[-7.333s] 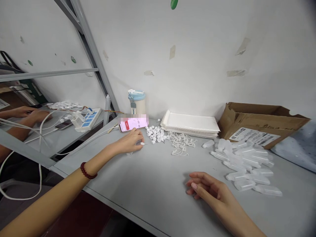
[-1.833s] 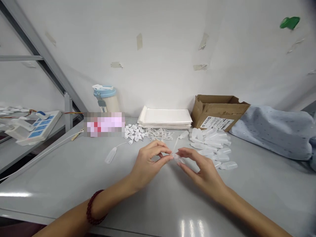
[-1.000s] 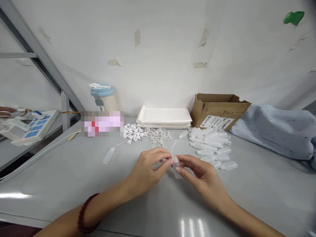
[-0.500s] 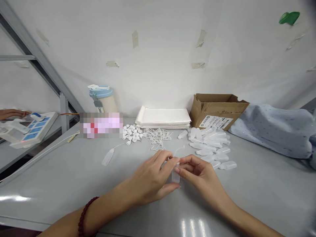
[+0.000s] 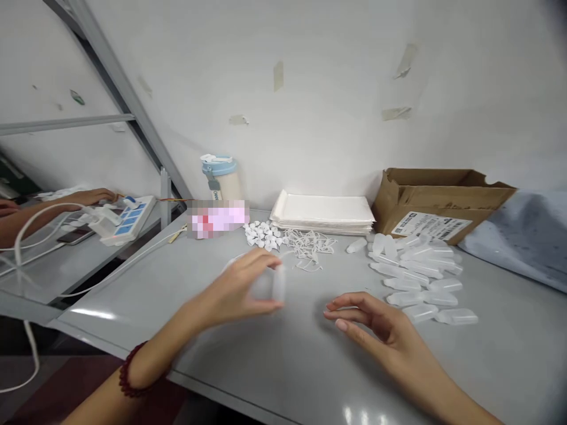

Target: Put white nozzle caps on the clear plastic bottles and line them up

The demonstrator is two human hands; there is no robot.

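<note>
My left hand (image 5: 248, 289) pinches a small translucent plastic bottle (image 5: 279, 284) between thumb and fingertips, a little above the table. The bottle is blurred, and a thin pale tube seems to lead from its top. To the right, my right hand (image 5: 370, 324) is held apart from it, fingers loosely curved and nothing between them. Many similar bottles (image 5: 401, 284) lie in a loose pile beyond my right hand. Behind my left hand sit a heap of white caps (image 5: 262, 235) and a tangle of thin white tubes (image 5: 309, 243).
Along the wall stand a stack of white padded envelopes (image 5: 325, 209), a cardboard box (image 5: 434, 198) and a blue-lidded tumbler (image 5: 224, 177). Pale blue fabric (image 5: 522, 236) lies at right. At left are a power strip (image 5: 133, 221), white cables and another person's hand (image 5: 95, 196).
My hands have parted: the left has carried the bottle leftward, while the right has let go of it and opened. The view has turned left.
</note>
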